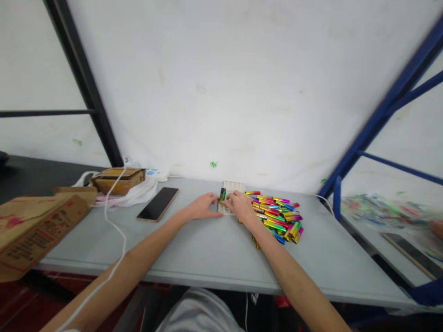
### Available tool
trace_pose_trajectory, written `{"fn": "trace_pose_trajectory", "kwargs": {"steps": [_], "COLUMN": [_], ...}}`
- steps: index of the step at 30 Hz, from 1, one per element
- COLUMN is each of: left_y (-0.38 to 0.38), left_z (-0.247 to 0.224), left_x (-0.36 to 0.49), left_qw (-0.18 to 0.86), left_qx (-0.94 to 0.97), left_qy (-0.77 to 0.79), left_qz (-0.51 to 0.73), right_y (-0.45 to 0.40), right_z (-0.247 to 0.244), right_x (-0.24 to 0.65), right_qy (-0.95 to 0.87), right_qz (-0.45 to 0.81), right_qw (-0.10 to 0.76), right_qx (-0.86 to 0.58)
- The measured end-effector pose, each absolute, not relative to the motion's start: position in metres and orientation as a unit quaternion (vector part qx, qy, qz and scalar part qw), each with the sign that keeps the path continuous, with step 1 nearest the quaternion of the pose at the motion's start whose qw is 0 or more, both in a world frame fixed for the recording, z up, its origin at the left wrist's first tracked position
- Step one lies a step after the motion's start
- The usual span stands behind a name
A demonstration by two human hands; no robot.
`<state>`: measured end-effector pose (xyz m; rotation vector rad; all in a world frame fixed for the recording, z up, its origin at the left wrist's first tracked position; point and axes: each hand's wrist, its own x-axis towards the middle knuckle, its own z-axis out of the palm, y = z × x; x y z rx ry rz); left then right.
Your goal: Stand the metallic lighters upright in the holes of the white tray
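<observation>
A small shiny tube with a dark top and green body (222, 195) stands upright at the left side of a white tray (234, 186) with round holes. My left hand (204, 206) is left of it, thumb and index finger apart; the index fingertip is beside the tube and the thumb lies along the tray's near edge. Over the tray, my right hand (241, 206) has its fingers curled, a fingertip close to the tube's lower part. Whatever lies within those fingers is hidden. To the right is a heap of shiny tubes (277, 216) in gold, red, green, blue and purple, partly behind my right wrist.
A phone (158, 204) lies left of my left hand. Farther left are an opened cardboard box (38, 226), a smaller carton (119, 180) and a white plastic bag (138, 193). A white cable (116, 228) hangs across my left arm. Blue frame bars (374, 124) rise at right, beyond them another person's hand (436, 228).
</observation>
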<state>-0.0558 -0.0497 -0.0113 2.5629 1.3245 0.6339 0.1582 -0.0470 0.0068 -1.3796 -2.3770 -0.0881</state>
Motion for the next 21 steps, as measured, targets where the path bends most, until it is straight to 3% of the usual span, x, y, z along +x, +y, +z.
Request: {"fn": "trace_pose_trajectory", "kwargs": {"steps": [4,10,16,21], "left_y": [-0.050,-0.052,-0.054,-0.053], "left_z": [-0.009,-0.004,-0.003,-0.004], "left_x": [-0.056,-0.054,-0.054,-0.055], "left_qw": [0.097,0.099,0.104,0.101], "left_qx": [0.865,0.865,0.859,0.863], "left_qy": [0.450,0.453,0.455,0.452], "left_qz": [0.199,0.194,0.211,0.204], "right_y": [-0.046,-0.041,-0.041,-0.044], "right_z": [0.023,0.028,0.029,0.030], "right_x": [0.183,0.251,0.290,0.290], "right_qy": [-0.822,-0.778,-0.802,-0.832], "right_qz": [-0.047,-0.009,0.050,0.091], "right_qw": [0.204,0.116,0.158,0.142], "right_qx": [-0.530,-0.618,-0.574,-0.529]}}
